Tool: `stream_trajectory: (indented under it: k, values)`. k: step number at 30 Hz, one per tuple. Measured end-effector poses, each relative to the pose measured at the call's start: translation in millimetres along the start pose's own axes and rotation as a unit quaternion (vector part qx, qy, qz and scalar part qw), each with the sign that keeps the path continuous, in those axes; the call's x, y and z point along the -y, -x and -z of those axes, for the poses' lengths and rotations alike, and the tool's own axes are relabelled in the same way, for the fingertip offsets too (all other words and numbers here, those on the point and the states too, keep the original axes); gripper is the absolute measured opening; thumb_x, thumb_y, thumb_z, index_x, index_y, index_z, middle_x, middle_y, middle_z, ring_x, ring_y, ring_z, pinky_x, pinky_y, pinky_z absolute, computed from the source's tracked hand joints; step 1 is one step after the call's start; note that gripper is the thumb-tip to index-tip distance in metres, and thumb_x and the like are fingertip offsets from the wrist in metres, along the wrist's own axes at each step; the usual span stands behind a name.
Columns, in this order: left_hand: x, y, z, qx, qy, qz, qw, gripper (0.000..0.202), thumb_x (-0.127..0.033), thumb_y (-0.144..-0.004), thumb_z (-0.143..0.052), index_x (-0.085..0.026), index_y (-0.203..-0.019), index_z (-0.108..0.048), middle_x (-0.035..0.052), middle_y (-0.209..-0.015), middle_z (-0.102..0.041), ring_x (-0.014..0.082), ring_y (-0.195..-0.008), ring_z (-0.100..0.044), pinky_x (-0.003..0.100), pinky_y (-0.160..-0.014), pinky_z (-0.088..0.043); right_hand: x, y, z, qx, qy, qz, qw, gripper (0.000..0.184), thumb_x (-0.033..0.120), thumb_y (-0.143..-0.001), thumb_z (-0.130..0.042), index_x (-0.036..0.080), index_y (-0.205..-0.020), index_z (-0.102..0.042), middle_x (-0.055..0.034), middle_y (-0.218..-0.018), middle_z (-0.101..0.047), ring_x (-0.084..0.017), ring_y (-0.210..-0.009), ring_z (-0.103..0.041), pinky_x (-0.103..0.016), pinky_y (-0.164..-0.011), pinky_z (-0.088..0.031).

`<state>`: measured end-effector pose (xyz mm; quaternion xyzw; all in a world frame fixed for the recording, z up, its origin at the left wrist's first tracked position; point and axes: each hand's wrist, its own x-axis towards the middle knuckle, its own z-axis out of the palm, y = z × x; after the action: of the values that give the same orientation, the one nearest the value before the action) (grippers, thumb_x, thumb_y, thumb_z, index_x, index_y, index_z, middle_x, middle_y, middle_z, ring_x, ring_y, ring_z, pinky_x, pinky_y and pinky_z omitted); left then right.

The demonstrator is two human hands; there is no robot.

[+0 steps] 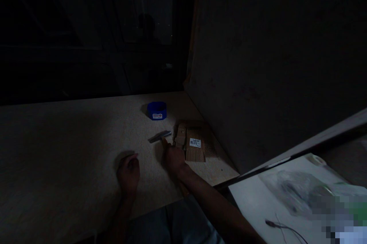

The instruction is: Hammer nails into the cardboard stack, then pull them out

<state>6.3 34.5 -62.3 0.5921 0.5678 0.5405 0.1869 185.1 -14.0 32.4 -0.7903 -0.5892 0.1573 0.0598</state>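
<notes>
My right hand (pixel 174 160) is wrapped around the wooden handle of a hammer (pixel 159 137). The hammer's metal head is out in front of my fist, over the table, and the handle's far end shows beneath my forearm. To the left, my left hand (pixel 128 173) rests at the tabletop with its fingers curled in; whatever is between them, if anything, is too dark to make out. Beyond the hammer stands a small blue open-topped container (pixel 156 111) with a white label. Beside my right hand lies a flattened piece of brown cardboard (pixel 195 154) with a label reading 1218.
The pale tabletop (pixel 86 140) meets a dark upright panel (pixel 272 64) on the right. Past that panel, a white surface (pixel 252 198) holds clear plastic wrapping (pixel 289 186) and a thin dark cable (pixel 282 225). Dark window frames are behind the table.
</notes>
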Motion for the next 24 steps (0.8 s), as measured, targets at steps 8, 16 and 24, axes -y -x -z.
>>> stream_trajectory:
  k: [8,16,24]
  values:
    - [2.6,-0.2,-0.5,0.002,0.005,-0.013,1.000,0.026,-0.037,-0.075,-0.053,-0.019,-0.081,-0.071,0.0076,-0.088,-0.070,0.0240,-0.084,-0.066,0.040,-0.080,-0.052,2.1,-4.4,-9.0,-0.007,0.003,-0.001,1.000,0.034,0.015,-0.088,-0.051,0.010,-0.119,-0.064,-0.0213,-0.103,-0.074,-0.029,-0.095,-0.074,-0.035,-0.077,-0.057]
    - [-1.9,0.6,1.0,0.011,-0.011,-0.024,1.000,0.027,-0.036,-0.077,-0.051,-0.018,-0.081,-0.070,0.0083,-0.087,-0.070,0.0235,-0.082,-0.066,0.039,-0.077,-0.054,3.3,1.6,-2.4,0.002,0.015,0.019,1.000,0.041,0.012,-0.087,-0.052,0.012,-0.127,-0.062,-0.0228,-0.112,-0.070,-0.029,-0.099,-0.072,-0.037,-0.078,-0.057]
    - [0.4,0.5,1.5,0.037,-0.029,-0.018,0.999,0.026,-0.033,-0.075,-0.050,-0.018,-0.081,-0.070,0.0094,-0.089,-0.071,0.0254,-0.086,-0.067,0.042,-0.084,-0.053,10.3,2.1,-2.1,0.030,0.026,0.020,0.999,0.036,0.008,-0.087,-0.051,0.002,-0.119,-0.066,-0.0277,-0.109,-0.071,-0.030,-0.100,-0.072,-0.035,-0.081,-0.057]
